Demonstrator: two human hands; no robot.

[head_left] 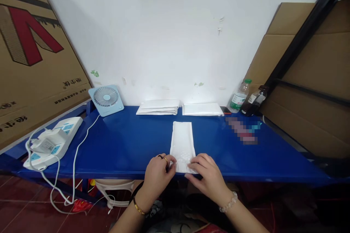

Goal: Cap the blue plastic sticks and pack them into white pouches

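A long white padded strip [182, 142] lies lengthwise on the blue table [123, 145], its near end at the front edge. My left hand [158, 174], with rings and a bracelet, pinches the strip's near left corner. My right hand [208, 176], with a bead bracelet, rests its fingers on the near right corner and grips it. Both hands are closed on the same end of the strip.
At the back stand two stacks of white folded pieces [158, 107] [202, 109], a small blue fan [106, 99], two bottles [239, 96] [254, 101]. A white power strip [51, 142] with cables lies at left. Cardboard boxes [30, 54] flank both sides.
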